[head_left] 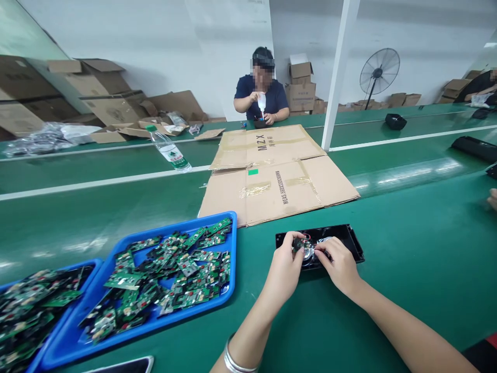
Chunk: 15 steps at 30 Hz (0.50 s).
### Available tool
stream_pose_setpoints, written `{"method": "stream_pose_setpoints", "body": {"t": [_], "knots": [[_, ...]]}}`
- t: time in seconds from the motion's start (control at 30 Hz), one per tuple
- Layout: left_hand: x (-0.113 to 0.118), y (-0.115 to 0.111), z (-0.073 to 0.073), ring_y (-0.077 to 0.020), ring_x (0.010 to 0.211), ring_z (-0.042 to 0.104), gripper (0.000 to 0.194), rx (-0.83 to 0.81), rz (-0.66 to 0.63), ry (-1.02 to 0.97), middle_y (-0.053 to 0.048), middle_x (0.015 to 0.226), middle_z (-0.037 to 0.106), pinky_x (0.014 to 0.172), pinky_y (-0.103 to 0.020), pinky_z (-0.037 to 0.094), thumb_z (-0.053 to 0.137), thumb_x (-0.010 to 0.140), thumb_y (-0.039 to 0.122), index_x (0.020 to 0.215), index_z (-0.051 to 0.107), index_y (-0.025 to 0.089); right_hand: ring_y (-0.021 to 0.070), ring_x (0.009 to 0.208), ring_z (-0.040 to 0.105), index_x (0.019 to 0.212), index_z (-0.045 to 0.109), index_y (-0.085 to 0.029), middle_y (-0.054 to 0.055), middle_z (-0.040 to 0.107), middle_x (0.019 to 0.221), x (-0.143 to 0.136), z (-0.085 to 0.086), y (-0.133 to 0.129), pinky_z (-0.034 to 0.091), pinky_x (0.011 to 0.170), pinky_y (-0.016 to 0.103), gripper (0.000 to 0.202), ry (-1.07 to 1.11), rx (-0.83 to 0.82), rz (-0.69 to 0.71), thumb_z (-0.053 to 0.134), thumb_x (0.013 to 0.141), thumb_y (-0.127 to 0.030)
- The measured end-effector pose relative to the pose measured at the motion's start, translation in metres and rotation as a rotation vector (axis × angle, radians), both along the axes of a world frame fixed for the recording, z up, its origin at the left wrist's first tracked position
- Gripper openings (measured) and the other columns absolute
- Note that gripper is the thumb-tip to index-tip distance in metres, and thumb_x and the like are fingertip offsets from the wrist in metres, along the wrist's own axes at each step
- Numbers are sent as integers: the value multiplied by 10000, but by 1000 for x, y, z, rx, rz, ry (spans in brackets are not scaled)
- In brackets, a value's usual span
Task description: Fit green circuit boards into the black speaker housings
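Observation:
A black rectangular housing lies flat on the green table in front of me, with round silver speaker parts inside. My left hand rests on its left half, fingers pinching a small green circuit board over a speaker. My right hand is on the middle of the housing, fingertips touching the same board and the silver speaker. Both hands hide much of the housing's inside.
A blue tray heaped with several green circuit boards sits at my left, a second one beyond it. Flattened cardboard and a water bottle lie farther back. A person works opposite; a phone lies near the front edge.

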State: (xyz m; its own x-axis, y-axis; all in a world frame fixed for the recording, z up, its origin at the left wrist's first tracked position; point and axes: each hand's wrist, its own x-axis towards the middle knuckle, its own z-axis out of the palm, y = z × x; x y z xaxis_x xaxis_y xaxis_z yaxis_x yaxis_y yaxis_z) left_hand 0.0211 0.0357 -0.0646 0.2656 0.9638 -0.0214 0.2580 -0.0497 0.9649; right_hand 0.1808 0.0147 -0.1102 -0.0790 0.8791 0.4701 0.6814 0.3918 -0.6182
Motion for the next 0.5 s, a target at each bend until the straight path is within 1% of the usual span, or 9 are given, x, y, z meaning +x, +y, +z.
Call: {"method": "stream_pose_setpoints", "body": {"t": [0.07, 0.2, 0.4, 0.5], "knots": [[1, 0, -2, -168, 893, 585, 202, -13, -26, -2, -42, 1070, 594, 750, -284, 474, 447, 814, 149, 989, 505, 230, 171, 742, 526, 813, 567, -186, 42, 592, 767, 0, 0, 0, 433, 663, 297, 164, 5, 10, -4, 447, 908, -244], [1, 0, -5, -175, 844, 599, 197, -55, -34, 3, -43, 986, 615, 719, -290, 492, 467, 801, 168, 987, 505, 221, 175, 735, 517, 807, 565, -190, 45, 581, 754, 0, 2, -1, 431, 657, 300, 176, 20, 38, 14, 429, 911, -233], [1, 2, -7, -173, 802, 629, 202, -98, -56, -93, -43, 986, 618, 726, -313, 509, 479, 798, 191, 995, 506, 226, 175, 736, 506, 802, 556, -186, 45, 570, 750, 0, 3, -1, 427, 656, 303, 180, 8, 58, 36, 414, 911, -200], [0, 2, -6, -176, 809, 634, 198, -92, -60, -110, -41, 970, 619, 743, -322, 509, 479, 797, 187, 989, 512, 225, 180, 737, 503, 812, 551, -189, 47, 570, 753, 2, 4, -1, 424, 661, 309, 174, -9, 62, 60, 409, 911, -189]]}}
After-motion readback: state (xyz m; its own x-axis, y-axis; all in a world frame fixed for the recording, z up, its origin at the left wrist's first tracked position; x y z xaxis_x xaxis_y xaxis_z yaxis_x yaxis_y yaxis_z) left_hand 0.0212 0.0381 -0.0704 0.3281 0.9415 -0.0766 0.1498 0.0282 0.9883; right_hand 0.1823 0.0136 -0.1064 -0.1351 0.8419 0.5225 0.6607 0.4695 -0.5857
